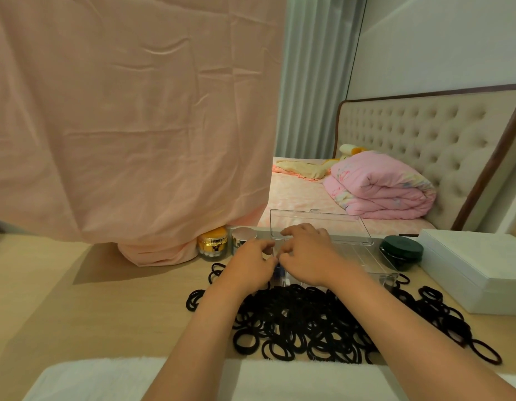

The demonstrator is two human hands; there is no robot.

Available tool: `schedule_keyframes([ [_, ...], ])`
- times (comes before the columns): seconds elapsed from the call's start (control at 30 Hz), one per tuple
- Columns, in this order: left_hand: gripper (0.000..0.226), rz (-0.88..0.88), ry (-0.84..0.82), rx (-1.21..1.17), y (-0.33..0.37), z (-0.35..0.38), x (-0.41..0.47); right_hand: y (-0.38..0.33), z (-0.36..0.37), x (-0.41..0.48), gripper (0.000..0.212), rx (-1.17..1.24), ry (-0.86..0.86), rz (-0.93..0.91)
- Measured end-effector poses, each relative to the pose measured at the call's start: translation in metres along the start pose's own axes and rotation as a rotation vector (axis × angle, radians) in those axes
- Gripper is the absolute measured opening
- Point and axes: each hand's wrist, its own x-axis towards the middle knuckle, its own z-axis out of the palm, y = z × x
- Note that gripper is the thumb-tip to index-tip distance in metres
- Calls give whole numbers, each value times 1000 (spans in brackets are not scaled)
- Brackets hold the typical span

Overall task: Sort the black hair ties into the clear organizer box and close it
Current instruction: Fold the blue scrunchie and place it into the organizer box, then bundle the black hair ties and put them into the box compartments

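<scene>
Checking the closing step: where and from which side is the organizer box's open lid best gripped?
Likely the small tab midway along the top edge of the lid, reached from above. The lid stands roughly upright, hinged on the far side of the box, so pulling its free top edge forward swings it shut.

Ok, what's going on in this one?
A person has both hands over the clear organizer box, its lid standing open. The left hand and right hand meet, fingers curled, at its left end; what they hold is unclear. The black hair ties lie piled on the table, nearer the person.
</scene>
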Motion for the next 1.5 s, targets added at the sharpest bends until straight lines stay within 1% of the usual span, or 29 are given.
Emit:
schedule_keyframes([
  [0.1,47,-2,-14,6,0,1,1,1,-2,-5,35,-4,12,-49],
  [0.2,46,1,-23,6,-1,1,1,3,-1,-8,42,4,31,-58],
  [0.37,40,10,-47,20,-1,0,-1,3,0,-14,36,49,-36,-66],
  [0.4,38,16,-55,31,0,-1,-1,4,-2,-16,36,91,-13,-65],
  [0.47,42,15,-63,60,2,-3,-2,10,-9,-23,37,191,79,-54],
  [0.53,44,10,-26,113,9,-6,-4,17,-17,-34,35,264,167,-40],
  [0.6,34,60,37,166,20,-9,-7,23,-25,-48,32,323,196,-19],
  [0.67,23,111,20,194,33,-11,-13,27,-31,-62,28,322,143,1],
  [0.77,21,129,-185,279,50,-7,-29,31,-27,-78,25,269,-48,15],
  [0.83,25,140,-275,411,57,-1,-39,29,-18,-83,24,181,-89,25],
  [0.93,34,135,-326,576,59,7,-51,22,-6,-86,36,-22,-96,43],
  [0.97,34,133,-333,593,59,9,-53,20,-3,-86,39,-58,-119,44],
  [1.03,31,140,-334,611,58,11,-55,18,1,-86,35,-61,-162,36],
  [1.1,27,138,-289,600,57,12,-54,19,1,-84,31,-25,-171,36],
  [1.17,25,127,-254,582,56,11,-53,23,1,-82,32,3,-198,47],
  [1.23,23,131,-274,578,53,12,-51,24,1,-83,38,37,-254,45],
  [1.27,21,133,-281,579,52,13,-51,24,2,-82,37,51,-266,43],
  [1.33,13,135,-268,548,50,12,-50,27,0,-82,27,60,-238,35],
  [1.37,13,130,-255,493,50,11,-48,29,-3,-82,22,73,-214,32],
  [1.43,15,71,-230,311,49,7,-47,35,-11,-82,16,163,-173,40],
  [1.5,15,-9,-205,101,49,1,-46,41,-21,-83,12,351,-132,44],
])
